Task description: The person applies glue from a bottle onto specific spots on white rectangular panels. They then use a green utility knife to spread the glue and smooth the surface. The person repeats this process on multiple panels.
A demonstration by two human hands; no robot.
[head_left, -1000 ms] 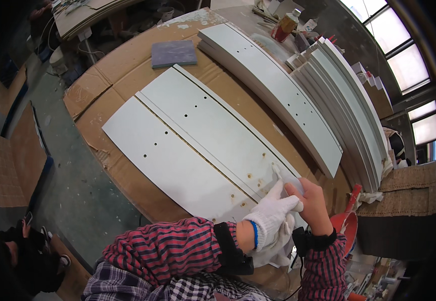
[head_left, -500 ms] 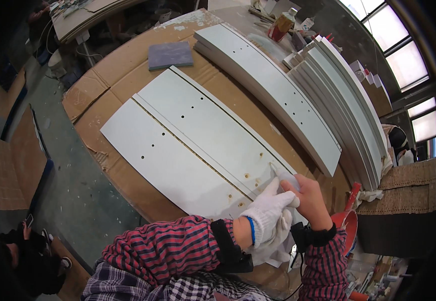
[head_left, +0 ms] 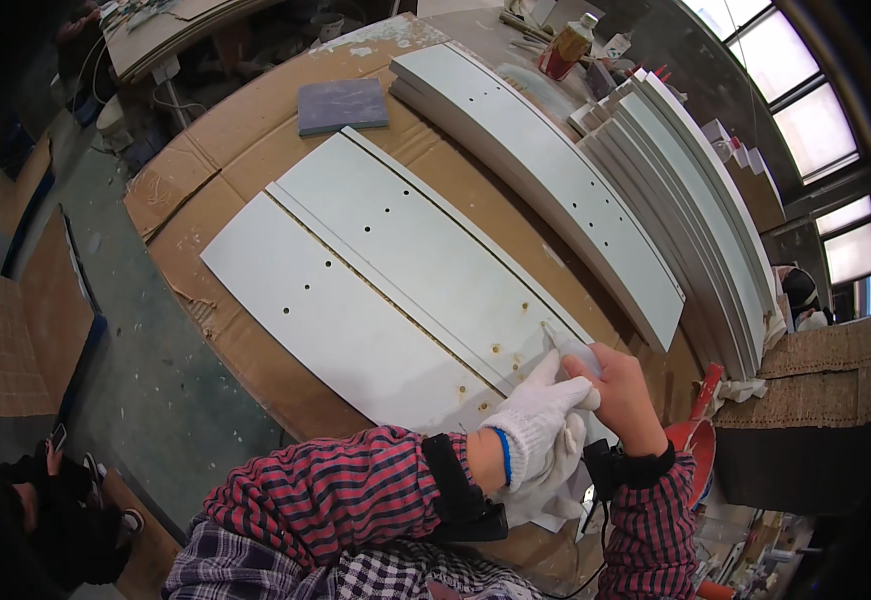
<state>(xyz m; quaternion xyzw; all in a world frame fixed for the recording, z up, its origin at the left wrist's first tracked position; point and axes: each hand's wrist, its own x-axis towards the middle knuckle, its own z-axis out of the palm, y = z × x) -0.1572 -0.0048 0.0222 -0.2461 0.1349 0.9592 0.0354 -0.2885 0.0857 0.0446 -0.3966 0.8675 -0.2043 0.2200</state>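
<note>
My right hand [head_left: 623, 392], bare, grips a translucent whitish squeeze bottle [head_left: 577, 354]. Its narrow tip points up and left, close over the white panels [head_left: 355, 290], near several holes with yellowish-brown rims. My left hand [head_left: 543, 415] wears a white knitted glove and lies against the right hand, just below the bottle. Its forefinger stretches towards the bottle; the other fingers are partly hidden. Loose white fabric hangs beneath the left wrist; I cannot tell if it is part of the glove. The panels lie side by side, with a dark groove between them and small dark holes.
Cardboard [head_left: 245, 160] covers the bench under the panels. A grey block [head_left: 342, 106] sits beyond them. Stacks of white panels [head_left: 545, 170] stand on the right, near a red and amber bottle [head_left: 567, 46]. A red bowl-like container [head_left: 697, 450] is beside my right forearm. A person [head_left: 65, 510] is at lower left.
</note>
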